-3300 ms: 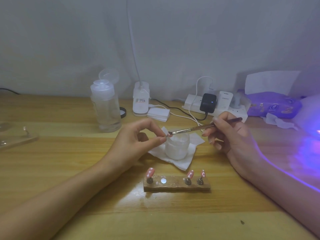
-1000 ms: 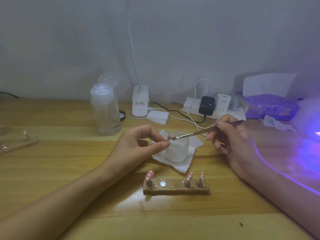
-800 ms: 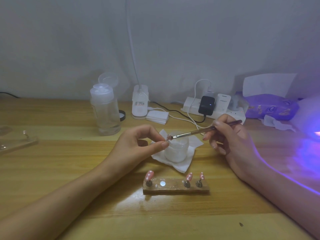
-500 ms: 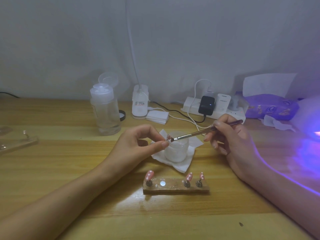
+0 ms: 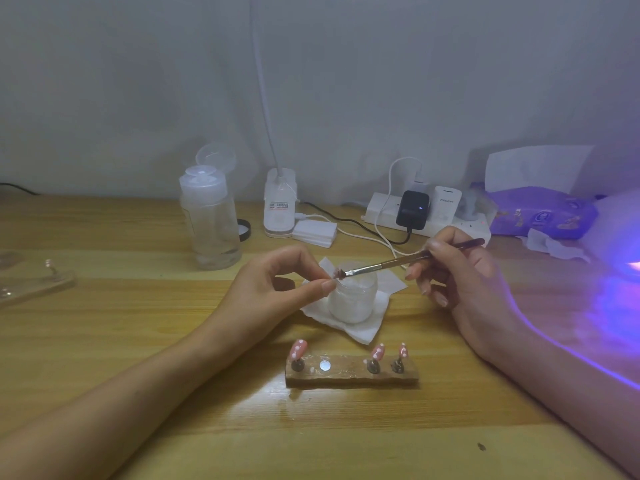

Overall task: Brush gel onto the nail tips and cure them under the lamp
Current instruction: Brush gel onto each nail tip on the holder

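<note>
My left hand [image 5: 273, 289] pinches a small pink nail tip [image 5: 336, 273] between thumb and forefinger, just above a frosted jar [image 5: 351, 299]. In my right hand [image 5: 457, 271] I hold a thin brush [image 5: 398, 262], and its bristles touch the pinched tip. A wooden holder [image 5: 351, 374] lies in front of the jar, carrying three pink dotted nail tips [image 5: 298, 349] on pegs and one bare metal spot. The curing lamp [image 5: 620, 237] glows violet at the right edge, mostly cut off.
The jar stands on a white tissue [image 5: 360, 329]. Along the back sit a clear flip-cap bottle [image 5: 209, 216], a white desk-lamp base [image 5: 280, 206], a pad stack [image 5: 314, 232], a power strip [image 5: 429, 216] with plugs and cables, and a purple wipes pack [image 5: 543, 211]. A clear tray [image 5: 31, 282] lies far left.
The brush tip has made small strokes over the pinched nail tip, shifting slightly left and right. Both hands otherwise stay where they were; the view drifted down a little since the oldest frame.
</note>
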